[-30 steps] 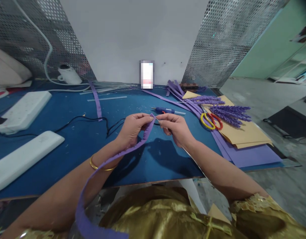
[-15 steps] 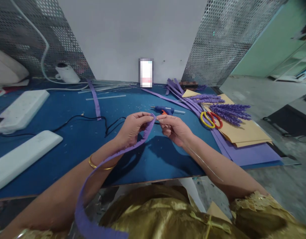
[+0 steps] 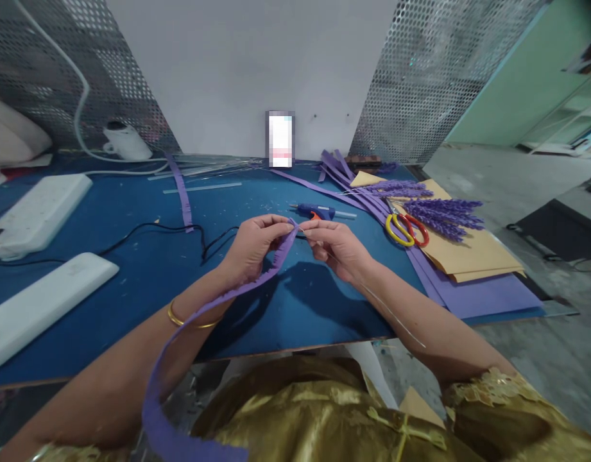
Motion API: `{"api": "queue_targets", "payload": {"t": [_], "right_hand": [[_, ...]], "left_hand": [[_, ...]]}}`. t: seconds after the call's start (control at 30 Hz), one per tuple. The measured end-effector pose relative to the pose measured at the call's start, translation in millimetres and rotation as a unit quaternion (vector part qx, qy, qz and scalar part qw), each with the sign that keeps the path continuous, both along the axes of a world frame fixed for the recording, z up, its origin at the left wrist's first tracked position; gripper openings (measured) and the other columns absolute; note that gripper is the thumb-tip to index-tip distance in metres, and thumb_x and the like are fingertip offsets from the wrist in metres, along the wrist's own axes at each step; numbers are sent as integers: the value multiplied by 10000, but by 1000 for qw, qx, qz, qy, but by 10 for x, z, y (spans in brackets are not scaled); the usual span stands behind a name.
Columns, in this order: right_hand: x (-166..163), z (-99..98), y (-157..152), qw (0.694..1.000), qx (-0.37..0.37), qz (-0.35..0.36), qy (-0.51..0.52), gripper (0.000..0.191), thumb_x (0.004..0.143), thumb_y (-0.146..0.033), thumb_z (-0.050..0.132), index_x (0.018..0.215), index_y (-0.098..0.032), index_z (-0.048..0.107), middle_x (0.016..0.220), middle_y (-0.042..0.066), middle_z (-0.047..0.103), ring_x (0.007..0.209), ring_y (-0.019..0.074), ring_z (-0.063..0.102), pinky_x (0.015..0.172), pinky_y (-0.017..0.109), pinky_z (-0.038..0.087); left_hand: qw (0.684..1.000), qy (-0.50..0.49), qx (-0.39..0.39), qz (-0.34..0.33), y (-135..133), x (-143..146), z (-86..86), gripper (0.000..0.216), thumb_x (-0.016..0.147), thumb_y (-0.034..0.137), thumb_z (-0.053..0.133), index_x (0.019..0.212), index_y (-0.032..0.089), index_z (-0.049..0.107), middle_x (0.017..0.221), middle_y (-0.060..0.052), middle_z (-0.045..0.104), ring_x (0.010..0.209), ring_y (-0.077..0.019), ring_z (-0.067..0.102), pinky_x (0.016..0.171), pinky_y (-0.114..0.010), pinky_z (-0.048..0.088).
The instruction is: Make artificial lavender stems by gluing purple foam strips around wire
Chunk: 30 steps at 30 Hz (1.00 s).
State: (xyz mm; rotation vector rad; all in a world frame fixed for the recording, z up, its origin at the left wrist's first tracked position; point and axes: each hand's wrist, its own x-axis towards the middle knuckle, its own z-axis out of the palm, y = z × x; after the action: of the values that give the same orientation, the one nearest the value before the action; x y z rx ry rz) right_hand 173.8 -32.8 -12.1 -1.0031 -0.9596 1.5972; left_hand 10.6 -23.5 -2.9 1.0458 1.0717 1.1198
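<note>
We cannot read any writing: the small upright card [image 3: 280, 139] at the back wall is blurred.

The work surface is a blue table [image 3: 145, 276], set between two perforated metal panels [image 3: 420, 77] with a plain white wall behind. From the left, it carries two white blocks [image 3: 40, 205], a white cup [image 3: 126, 141], a black cable [image 3: 145, 230] and a short strip [image 3: 182, 192] of purple lying flat. Right of centre lie a blue glue gun [image 3: 317, 210], yellow and red scissors [image 3: 405, 230], purple flower sprigs [image 3: 444, 215] on brown paper [image 3: 473, 256], and purple sheets [image 3: 482, 295] under the paper. A grey floor and a green wall lie to the far right.

The left hand [image 3: 254, 247] is above the table centre, fingers closed together, pinching the upper end of a long strip [image 3: 218, 298] of purple. The strip runs down across the left forearm, past a gold bangle [image 3: 179, 319], and off the near table edge. The right hand [image 3: 338, 247] is just beside the left, thumb and forefinger pressed together on a thin wire [image 3: 386, 311]. The wire tip meets the strip end between both hands; the rest of the wire trails along the right forearm
</note>
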Motion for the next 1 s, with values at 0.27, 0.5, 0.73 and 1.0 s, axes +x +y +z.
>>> {"api": "queue_targets", "payload": {"t": [0.27,0.5,0.73,1.0], "right_hand": [[-8,-4,-3,996,62,-49,-43,164,622,-233,747,764,-153,725,542,-42,546,419,41,359,414,218,214],[-32,10,-35,981,139,-74,-109,112,667,-213,692,768,-168,707,492,-70,504,400,57,382,417,227,277],[-23,-27,-43,961,197,-76,-177,83,731,-214,650,792,-189,700,482,-81,458,407,68,405,432,230,310],[66,17,4,968,198,-10,-154,115,716,-240,738,819,-188,733,546,-44,600,423,101,533,465,251,383]], "left_hand": [[999,-2,-41,-25,-10,2,62,268,603,380,787,702,137,730,611,2,612,532,-103,538,496,-217,380],[999,20,-41,-21,-11,-6,63,259,550,348,826,651,141,709,557,6,590,498,-106,524,461,-220,338],[999,18,-37,-17,-4,-2,72,230,543,323,817,632,141,708,544,-7,602,500,-115,530,447,-219,329],[999,29,-19,-17,-4,-27,93,211,571,316,808,653,144,719,540,-21,626,491,-109,510,456,-222,320]]}}
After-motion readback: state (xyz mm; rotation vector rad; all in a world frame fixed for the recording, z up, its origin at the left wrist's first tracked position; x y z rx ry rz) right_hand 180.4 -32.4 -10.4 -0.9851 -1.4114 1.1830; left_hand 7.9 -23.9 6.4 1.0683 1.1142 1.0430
